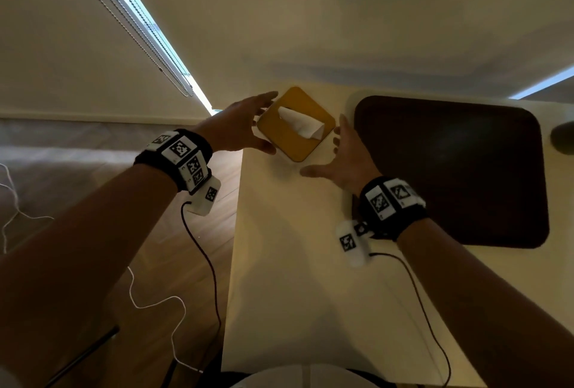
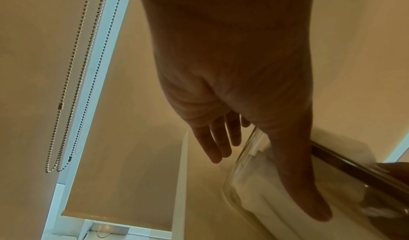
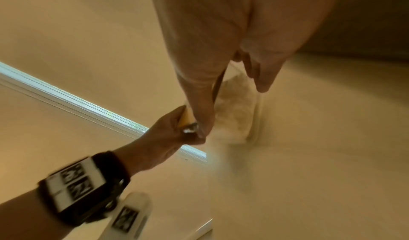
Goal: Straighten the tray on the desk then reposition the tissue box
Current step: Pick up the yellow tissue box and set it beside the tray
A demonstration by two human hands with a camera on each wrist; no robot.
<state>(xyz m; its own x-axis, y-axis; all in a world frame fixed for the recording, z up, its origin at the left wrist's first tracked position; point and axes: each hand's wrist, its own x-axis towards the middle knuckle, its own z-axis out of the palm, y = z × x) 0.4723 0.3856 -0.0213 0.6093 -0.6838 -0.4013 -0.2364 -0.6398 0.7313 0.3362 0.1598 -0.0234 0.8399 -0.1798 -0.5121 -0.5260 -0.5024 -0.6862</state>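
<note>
The tissue box (image 1: 289, 139) has a yellow-brown lid, clear sides and a white tissue sticking up. It stands turned like a diamond at the desk's (image 1: 295, 263) far left corner. My left hand (image 1: 254, 123) brackets its left corner, fingers straight and thumb against the near-left side. My right hand (image 1: 329, 148) lies flat along its right side with the thumb spread under the near corner. In the left wrist view my left hand (image 2: 267, 186) presses its thumb on the clear wall of the box (image 2: 254, 200). In the right wrist view my right hand (image 3: 233, 110) touches the box (image 3: 234, 121). The dark brown tray (image 1: 450, 170) lies right of the box.
The desk's left edge (image 1: 236, 232) drops to a wooden floor with loose cables (image 1: 155, 303). A blind with bead chains (image 1: 149, 46) hangs on the wall at left. A dark rounded object (image 1: 562, 139) sits at the far right edge.
</note>
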